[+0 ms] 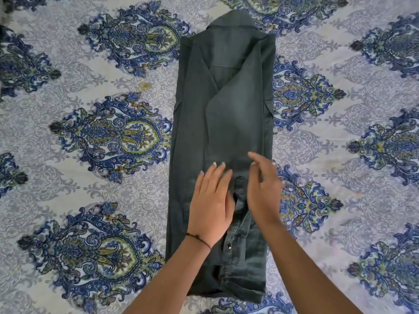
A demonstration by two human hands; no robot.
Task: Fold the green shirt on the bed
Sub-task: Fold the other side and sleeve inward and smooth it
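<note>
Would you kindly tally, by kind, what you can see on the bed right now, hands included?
Green shirt: 1
Hands: 2, left hand and right hand
Wrist thread: 1
Patterned bedsheet: 1
Total: 5

A bedsheet [90, 155] fills the view — pale grey, blue paisley medallions; light seemingly soft daylight.

Both forearms reach in from six o'clock, angled toward twelve. The left hand [212, 198] lies palm down, fingers spread flat, a thin dark cord around its wrist. The right hand [263, 189], just at its three o'clock side, is raised slightly with loosely curled, unclenched fingers.
</note>
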